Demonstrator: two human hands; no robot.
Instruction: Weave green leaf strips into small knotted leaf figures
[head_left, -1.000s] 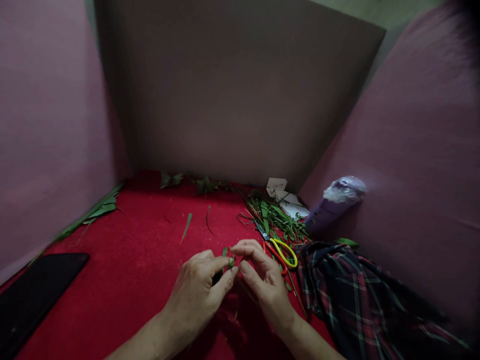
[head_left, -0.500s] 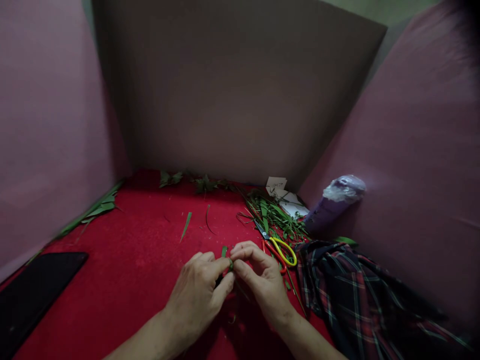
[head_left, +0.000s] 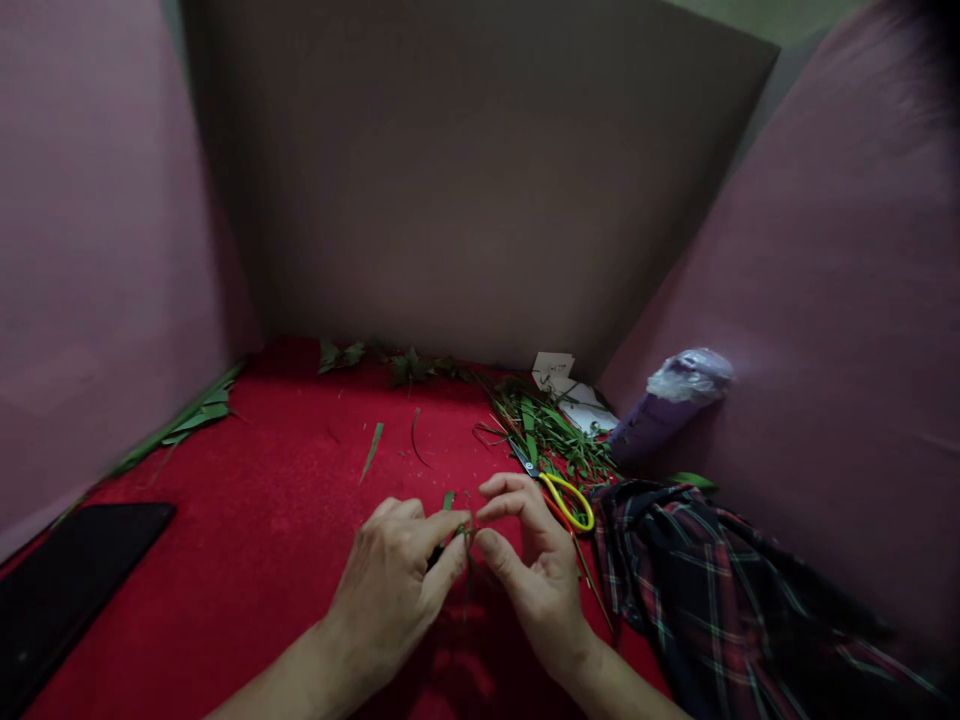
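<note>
My left hand (head_left: 394, 570) pinches a small green leaf strip (head_left: 469, 570) between thumb and forefinger, and a thin end of it hangs below the fingertips. Most of the strip is hidden or too small to make out. Just right of it, my right hand (head_left: 536, 575) has its thumb and fingers apart, with nothing visible between them. Scissors (head_left: 568, 500) with one yellow and one red handle lie beyond my right hand, their blades pointing at a heap of cut green leaves (head_left: 555, 435).
A black flat object (head_left: 82, 590) lies at the left. Leafy stems (head_left: 202, 415) run along the left wall. Paper pieces (head_left: 585, 405) and a purple plastic-topped roll (head_left: 660, 410) stand by the right wall. Plaid cloth (head_left: 712, 590) is bunched at the right on the red surface (head_left: 270, 480).
My right hand has let go of the green strip and moved slightly right, its fingers spreading. My left hand stays nearly in place, still pinching.
</note>
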